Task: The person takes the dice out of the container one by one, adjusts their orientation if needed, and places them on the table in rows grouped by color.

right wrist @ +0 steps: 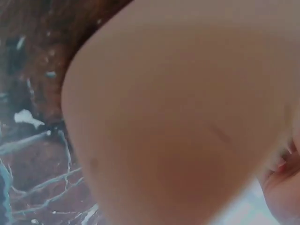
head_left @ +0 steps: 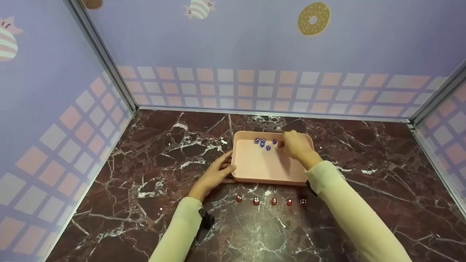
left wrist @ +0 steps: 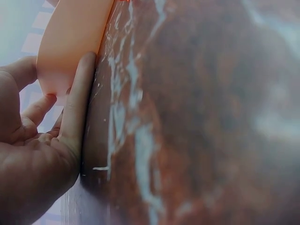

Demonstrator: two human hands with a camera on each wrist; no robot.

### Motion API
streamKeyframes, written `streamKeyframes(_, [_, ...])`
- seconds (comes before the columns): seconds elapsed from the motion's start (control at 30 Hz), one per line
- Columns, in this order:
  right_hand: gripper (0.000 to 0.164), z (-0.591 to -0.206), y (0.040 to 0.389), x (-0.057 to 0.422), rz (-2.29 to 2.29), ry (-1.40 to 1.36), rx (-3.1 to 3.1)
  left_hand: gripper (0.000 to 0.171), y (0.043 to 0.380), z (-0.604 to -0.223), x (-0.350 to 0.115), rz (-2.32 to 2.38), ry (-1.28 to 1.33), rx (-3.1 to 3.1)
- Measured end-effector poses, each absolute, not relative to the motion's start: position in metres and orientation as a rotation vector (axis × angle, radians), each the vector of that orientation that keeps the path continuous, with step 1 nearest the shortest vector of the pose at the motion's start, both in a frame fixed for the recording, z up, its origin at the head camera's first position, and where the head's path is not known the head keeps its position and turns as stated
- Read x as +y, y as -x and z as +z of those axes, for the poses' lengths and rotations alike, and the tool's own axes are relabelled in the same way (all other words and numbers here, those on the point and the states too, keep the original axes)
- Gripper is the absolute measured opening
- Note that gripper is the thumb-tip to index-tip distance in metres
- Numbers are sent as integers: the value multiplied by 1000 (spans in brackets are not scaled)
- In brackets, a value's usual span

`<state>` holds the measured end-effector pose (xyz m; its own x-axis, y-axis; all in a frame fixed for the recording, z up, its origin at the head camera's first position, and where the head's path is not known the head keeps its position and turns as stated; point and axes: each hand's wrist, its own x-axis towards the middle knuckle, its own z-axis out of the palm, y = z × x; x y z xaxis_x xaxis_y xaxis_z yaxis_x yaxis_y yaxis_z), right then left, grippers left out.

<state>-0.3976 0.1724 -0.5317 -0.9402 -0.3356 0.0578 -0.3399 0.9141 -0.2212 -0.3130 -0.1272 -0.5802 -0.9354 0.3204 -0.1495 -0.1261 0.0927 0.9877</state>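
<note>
A shallow pink tray (head_left: pixel 262 174) sits on the dark marbled table, with several blue dice (head_left: pixel 268 147) near its back wall. My left hand (head_left: pixel 214 171) is at the tray's left side; its extended fingers touch the outer wall, and the thumb tip meets the rim. In the left wrist view, one finger (left wrist: pixel 77 98) lies along the tray's lower edge. My right hand (head_left: pixel 296 145) is inside the tray at the back right, fingers bent down, right of the blue dice. A red die (right wrist: pixel 281 164), mostly hidden, shows between its fingertips.
In front of the tray, several red dice (head_left: pixel 274 201) stand in a spaced row on the table (head_left: pixel 164 218). A patterned back wall (head_left: pixel 233 47) rises behind the table, with side panels at left and right.
</note>
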Motion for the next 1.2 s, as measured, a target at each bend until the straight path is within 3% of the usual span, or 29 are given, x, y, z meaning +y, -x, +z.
streamKeyframes(0.2, [19,-533,388,180,301,-701,-2977,66,312,-581,-127,1915,-184,2037])
streamKeyframes(0.77, [20,-534,352,198,408,-884,-2943,67,312,-580,-127,1905,-161,2038])
streamKeyframes(1.2, [14,-543,332,216,516,-763,-2933,67,312,-579,-129,1904,-202,2019])
